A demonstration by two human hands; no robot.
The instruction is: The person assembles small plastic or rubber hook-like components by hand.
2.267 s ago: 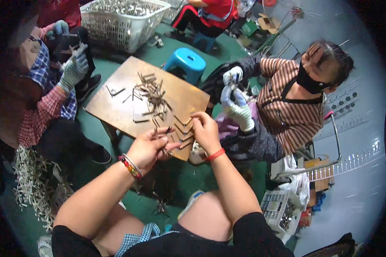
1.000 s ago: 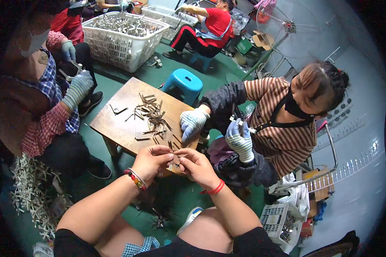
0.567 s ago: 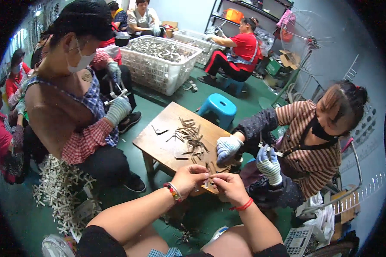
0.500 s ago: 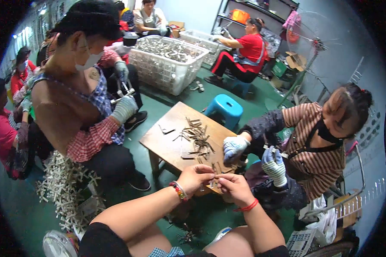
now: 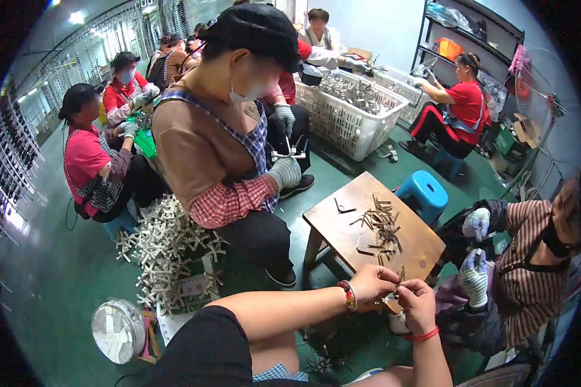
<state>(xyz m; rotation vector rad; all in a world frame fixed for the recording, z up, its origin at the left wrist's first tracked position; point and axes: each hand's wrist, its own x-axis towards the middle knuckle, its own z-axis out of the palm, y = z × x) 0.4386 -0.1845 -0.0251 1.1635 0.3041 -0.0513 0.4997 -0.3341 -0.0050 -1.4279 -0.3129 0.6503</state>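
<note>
Above the near edge of a low wooden table (image 5: 329,208), my left hand (image 5: 372,286) and my right hand (image 5: 417,303) meet fingertip to fingertip. Both are closed in a pinch around a thin, dark metal strip (image 5: 402,273), whose end sticks up between the fingers; the rest of it is covered. A loose pile of similar bent metal strips (image 5: 382,226) lies on the tabletop just beyond my hands.
At right, a co-worker's gloved hands (image 5: 475,274) hold a small part. Left of the table sits a masked co-worker (image 5: 203,155) beside a heap of pale cross-shaped metal parts (image 5: 168,245). A blue stool (image 5: 426,193) and a filled white crate (image 5: 342,119) stand beyond.
My view has turned left, so the scene sits further right. The right-hand co-worker's glove has left the table corner. My hands keep their pinch together.
</note>
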